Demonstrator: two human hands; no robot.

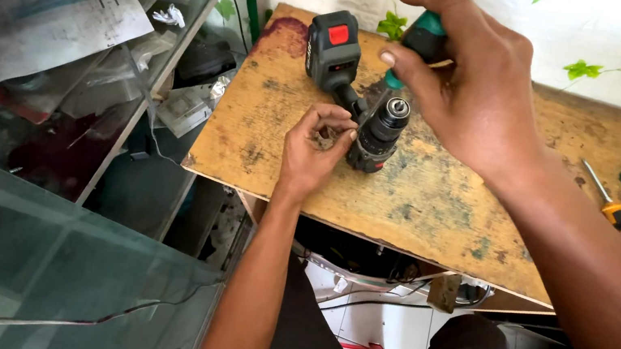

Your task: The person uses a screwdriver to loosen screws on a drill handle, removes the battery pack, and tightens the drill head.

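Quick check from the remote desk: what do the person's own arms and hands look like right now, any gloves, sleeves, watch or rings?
Both hands are bare: no gloves on the left hand or the right hand. Both forearms are uncovered all the way to the frame edge, with no sleeve in view. No watch, bracelet or ring shows on either wrist or on the visible fingers. No tape, bandage or markings can be seen.
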